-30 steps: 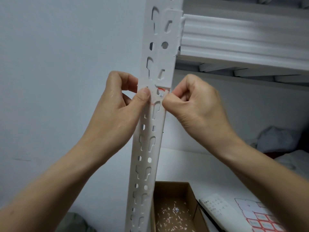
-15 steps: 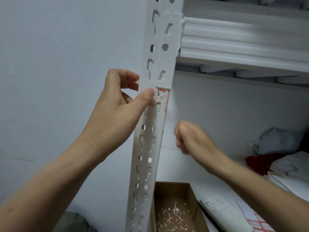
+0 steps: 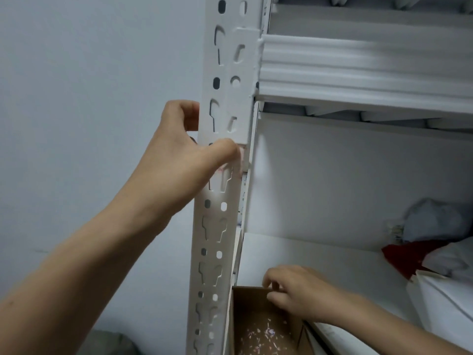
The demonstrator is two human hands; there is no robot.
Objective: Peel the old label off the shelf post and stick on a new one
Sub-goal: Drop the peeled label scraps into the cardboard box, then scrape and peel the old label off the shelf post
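A white perforated shelf post (image 3: 216, 242) runs from top to bottom in the middle of the view. My left hand (image 3: 179, 160) grips it just under the upper shelf bracket, thumb pressed on the front face, fingers curled behind. A faint pinkish trace of the old label (image 3: 242, 160) shows beside the thumb tip. My right hand (image 3: 294, 290) hangs low over the open cardboard box (image 3: 256, 326), fingers pinched together; whether a scrap sits between them is too small to tell.
The box holds several small paper scraps (image 3: 261, 334). A white ribbed shelf beam (image 3: 358, 70) crosses above right. On the lower shelf (image 3: 320, 254) at the right lie a grey bundle (image 3: 435, 221), a red cloth (image 3: 401, 257) and white packages. A bare wall fills the left.
My right hand left the post beside the label spot and dropped down to the cardboard box. My left hand stayed on the post, its thumb shifting slightly right.
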